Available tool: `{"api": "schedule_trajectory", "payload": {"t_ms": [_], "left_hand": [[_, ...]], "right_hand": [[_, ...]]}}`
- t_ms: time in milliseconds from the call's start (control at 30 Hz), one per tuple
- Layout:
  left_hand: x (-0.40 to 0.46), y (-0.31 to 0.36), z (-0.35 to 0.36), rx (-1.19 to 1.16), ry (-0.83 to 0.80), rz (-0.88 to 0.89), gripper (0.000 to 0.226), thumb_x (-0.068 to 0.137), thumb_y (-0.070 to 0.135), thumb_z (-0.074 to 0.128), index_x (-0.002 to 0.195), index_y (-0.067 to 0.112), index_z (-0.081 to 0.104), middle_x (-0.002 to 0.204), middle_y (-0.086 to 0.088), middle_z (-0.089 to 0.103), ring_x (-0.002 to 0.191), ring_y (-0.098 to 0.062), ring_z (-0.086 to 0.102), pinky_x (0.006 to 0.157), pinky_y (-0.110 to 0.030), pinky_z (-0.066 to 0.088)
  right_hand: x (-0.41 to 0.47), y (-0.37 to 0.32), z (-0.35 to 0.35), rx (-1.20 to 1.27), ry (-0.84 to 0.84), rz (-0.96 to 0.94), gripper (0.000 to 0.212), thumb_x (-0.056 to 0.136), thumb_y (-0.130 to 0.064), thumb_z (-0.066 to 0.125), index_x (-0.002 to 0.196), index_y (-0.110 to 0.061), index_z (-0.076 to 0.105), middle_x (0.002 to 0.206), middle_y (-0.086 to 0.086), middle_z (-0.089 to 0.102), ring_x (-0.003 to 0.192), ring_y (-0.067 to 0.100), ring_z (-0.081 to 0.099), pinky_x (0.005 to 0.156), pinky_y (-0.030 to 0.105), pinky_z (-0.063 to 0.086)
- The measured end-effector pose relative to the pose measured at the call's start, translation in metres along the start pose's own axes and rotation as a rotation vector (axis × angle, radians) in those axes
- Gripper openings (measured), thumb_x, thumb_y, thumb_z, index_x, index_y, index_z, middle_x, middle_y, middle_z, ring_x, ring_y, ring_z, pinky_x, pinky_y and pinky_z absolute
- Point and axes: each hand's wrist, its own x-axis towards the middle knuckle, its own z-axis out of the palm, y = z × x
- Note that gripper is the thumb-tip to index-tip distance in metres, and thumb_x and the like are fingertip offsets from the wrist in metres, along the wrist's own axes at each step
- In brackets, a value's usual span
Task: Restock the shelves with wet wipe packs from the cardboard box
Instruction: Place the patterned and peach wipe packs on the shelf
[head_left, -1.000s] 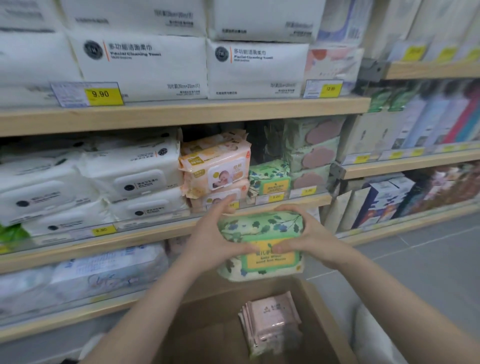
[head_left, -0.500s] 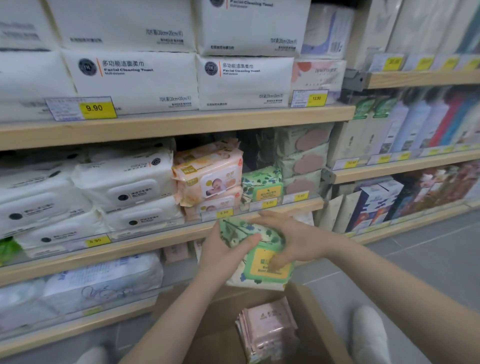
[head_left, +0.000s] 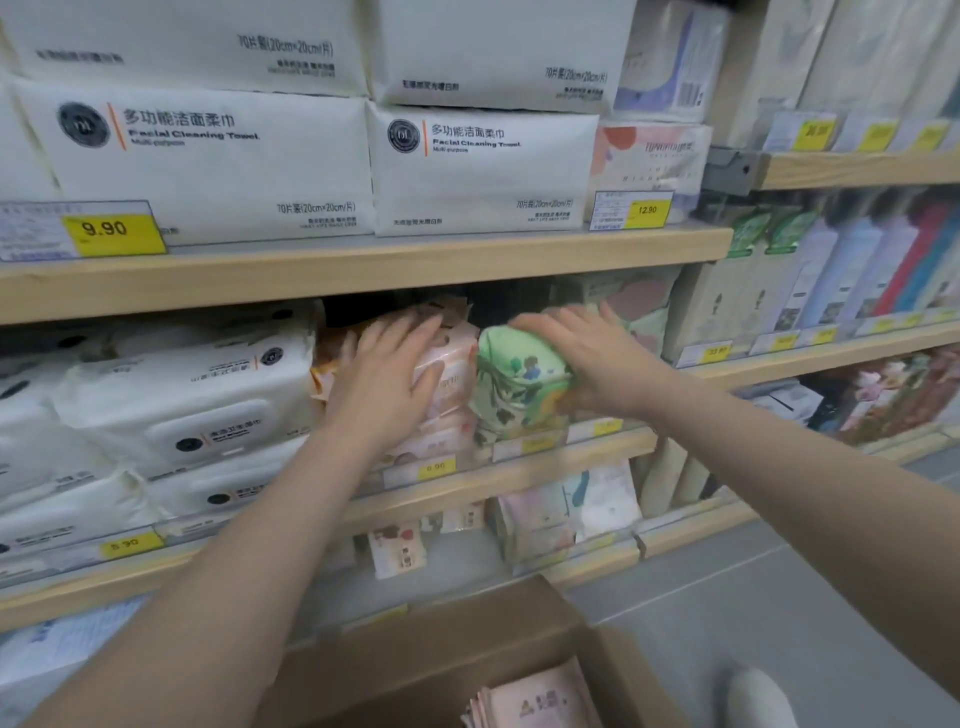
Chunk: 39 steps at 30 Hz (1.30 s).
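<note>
Filling most of the view, the pale wooden shelving unit carries stock on several levels. On its top level lie big white soft packs of facial cleaning towels, with a yellow price tag reading 9.90 at the left front edge. On the middle level, at the left, sit white wet wipe packs with rounded lids; right of them is a stack of pink and orange wipe packs. Near the bottom edge stands the open brown cardboard box, with thin pink packets inside at its right.

The left hand lies flat, fingers spread and nearly straight, pressing on the front of the pink and orange stack. The right hand rests over the top and right side of the green leaf-printed wet wipe pack, fingers stretched across it toward the far side; blur hides whether the thumb curls under. That green pack sits on the middle level, just right of the pink stack and touching it, on top of another green pack, above small yellow price labels.
</note>
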Motion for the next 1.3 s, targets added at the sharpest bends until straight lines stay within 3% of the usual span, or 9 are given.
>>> {"api": "schedule_trajectory", "payload": {"t_ms": [100,167,367,533,733,967,1067,1200,1300], "left_hand": [[0.01,-0.006,0.019,0.265,-0.138,0.014,0.062,0.093,0.044,0.039,0.149,0.034,0.014,0.154,0.002,0.024,0.139,-0.023,0.019,0.11,-0.05,0.019],[0.009,-0.008,0.028,0.351,-0.109,0.043,0.064,0.091,0.04,0.044,0.148,0.034,0.015,0.152,0.004,0.028,0.136,-0.023,0.027,0.103,-0.047,0.027],[0.007,-0.013,0.031,0.355,-0.004,0.052,0.065,0.088,0.034,0.053,0.146,0.035,0.024,0.148,0.006,0.036,0.131,-0.022,0.034,0.093,-0.045,0.033],[0.003,-0.014,0.032,0.362,0.005,0.046,0.066,0.086,0.034,0.056,0.146,0.033,0.028,0.147,0.005,0.039,0.13,-0.023,0.037,0.091,-0.047,0.034],[0.004,-0.016,0.034,0.365,0.023,0.058,0.065,0.086,0.032,0.056,0.145,0.032,0.03,0.146,0.003,0.041,0.128,-0.024,0.039,0.092,-0.048,0.035],[0.004,-0.016,0.031,0.379,0.033,0.061,0.064,0.085,0.034,0.057,0.144,0.031,0.033,0.145,0.003,0.042,0.128,-0.024,0.041,0.094,-0.048,0.035],[0.001,-0.016,0.032,0.386,0.013,0.073,0.065,0.087,0.036,0.053,0.146,0.032,0.027,0.149,0.005,0.037,0.131,-0.023,0.037,0.097,-0.049,0.033],[-0.001,-0.015,0.034,0.384,0.025,0.083,0.066,0.085,0.035,0.058,0.145,0.03,0.032,0.147,0.003,0.041,0.129,-0.025,0.041,0.096,-0.051,0.034],[-0.002,-0.015,0.035,0.384,0.025,0.074,0.065,0.086,0.037,0.056,0.146,0.031,0.03,0.148,0.003,0.038,0.131,-0.024,0.039,0.097,-0.05,0.032]], "right_hand": [[0.034,0.009,0.006,-0.105,0.014,0.002,0.1,0.065,-0.029,0.08,0.146,-0.029,0.022,0.137,0.007,0.039,0.124,0.029,0.035,0.105,0.05,0.023],[0.047,0.01,0.019,-0.106,-0.022,0.001,0.1,0.066,-0.025,0.08,0.147,-0.029,0.021,0.138,0.008,0.039,0.125,0.03,0.035,0.105,0.048,0.022],[0.049,0.011,0.04,-0.122,-0.034,-0.032,0.102,0.068,-0.021,0.08,0.148,-0.031,0.018,0.149,0.008,0.03,0.14,0.031,0.019,0.114,0.054,0.011],[0.053,0.007,0.036,-0.113,-0.043,-0.09,0.098,0.071,-0.013,0.076,0.149,-0.027,0.018,0.15,0.009,0.029,0.143,0.027,0.018,0.115,0.053,0.003],[0.059,0.019,0.044,-0.036,-0.026,-0.114,0.102,0.066,-0.017,0.082,0.148,-0.028,0.022,0.152,0.006,0.03,0.144,0.024,0.017,0.116,0.048,0.001],[0.071,0.015,0.033,-0.005,-0.225,-0.009,0.106,0.07,-0.023,0.076,0.149,-0.035,0.007,0.16,0.002,0.004,0.147,0.022,0.0,0.116,0.042,-0.005],[0.06,0.009,0.033,-0.139,-0.108,0.046,0.11,0.069,-0.031,0.079,0.15,-0.034,0.004,0.16,0.004,0.0,0.146,0.025,0.002,0.117,0.045,-0.001],[0.035,-0.008,0.061,-0.107,0.222,0.225,0.094,0.073,-0.017,0.075,0.147,-0.03,0.02,0.153,0.007,0.023,0.142,0.028,0.016,0.115,0.052,0.005],[0.037,-0.011,0.077,0.053,0.197,0.257,0.086,0.073,-0.007,0.065,0.146,-0.026,0.023,0.153,0.007,0.023,0.142,0.029,0.014,0.115,0.05,0.004]]}}
